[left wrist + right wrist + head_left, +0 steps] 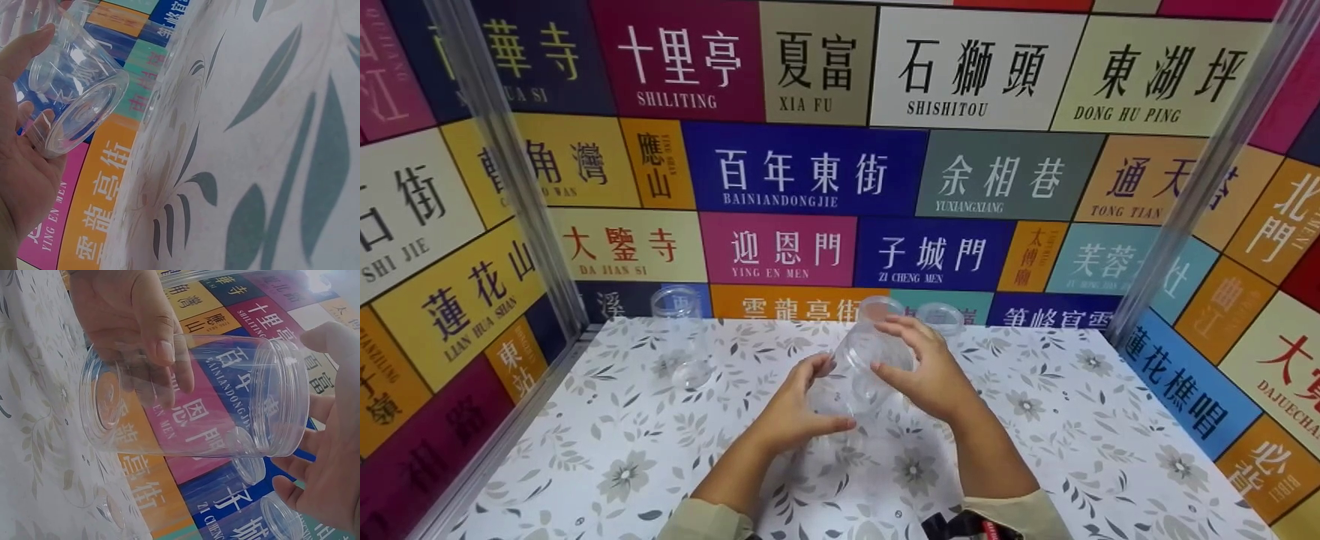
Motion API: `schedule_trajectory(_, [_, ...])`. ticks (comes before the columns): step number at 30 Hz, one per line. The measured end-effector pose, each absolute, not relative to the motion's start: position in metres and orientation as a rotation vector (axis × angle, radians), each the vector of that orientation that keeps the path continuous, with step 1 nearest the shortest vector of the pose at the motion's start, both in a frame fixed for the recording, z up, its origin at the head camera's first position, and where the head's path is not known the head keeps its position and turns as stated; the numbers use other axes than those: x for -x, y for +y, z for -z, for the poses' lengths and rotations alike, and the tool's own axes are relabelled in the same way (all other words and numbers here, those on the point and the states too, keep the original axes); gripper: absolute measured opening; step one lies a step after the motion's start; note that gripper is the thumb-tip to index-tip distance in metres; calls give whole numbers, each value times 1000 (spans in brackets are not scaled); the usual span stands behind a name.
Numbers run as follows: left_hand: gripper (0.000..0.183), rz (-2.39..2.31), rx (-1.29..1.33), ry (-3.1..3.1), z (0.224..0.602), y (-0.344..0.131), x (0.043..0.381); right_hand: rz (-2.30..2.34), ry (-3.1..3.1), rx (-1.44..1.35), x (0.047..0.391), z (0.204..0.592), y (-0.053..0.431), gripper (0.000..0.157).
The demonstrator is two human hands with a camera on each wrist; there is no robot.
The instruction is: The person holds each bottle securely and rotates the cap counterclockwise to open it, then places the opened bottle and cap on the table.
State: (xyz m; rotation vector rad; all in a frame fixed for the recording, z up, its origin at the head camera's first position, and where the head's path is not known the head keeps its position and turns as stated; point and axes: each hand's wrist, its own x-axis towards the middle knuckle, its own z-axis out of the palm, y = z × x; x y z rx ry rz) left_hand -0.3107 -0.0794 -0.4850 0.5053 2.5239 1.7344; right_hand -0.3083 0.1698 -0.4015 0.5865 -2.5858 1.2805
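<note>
Both hands hold a clear plastic jar tilted above the table. My left hand grips its body towards the base, thumb on one side and fingers on the other. In the right wrist view, the left fingers show through the wall of the jar. The right hand curls round the mouth end, its thumb and fingers at the threaded rim. No lid shows on this jar. In the left wrist view, the round base of the jar points towards the table.
Another clear jar stands at the back left of the table. Behind the hands are more clear containers, one with its rim near the right fingertips, another farther right. A flower-patterned cloth covers the table; walls with coloured signs enclose it.
</note>
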Motion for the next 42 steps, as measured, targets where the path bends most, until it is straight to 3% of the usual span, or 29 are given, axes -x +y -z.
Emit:
schedule_trajectory(7, [115,-1732,-495,2510,485,-79,311,-1174,-2693,-385,311,403,167,83])
schedule_trajectory(26, [115,-1762,-538,2503,487,-79,313,-1285,-2640,-656,307,401,173,66])
schedule_trajectory(37, [115,-1750,-511,2512,487,-79,313,-1277,-2651,-648,305,398,172,69])
schedule_trajectory(42, [114,-1740,-506,2516,487,-79,312,-1154,-2702,-484,306,398,171,88])
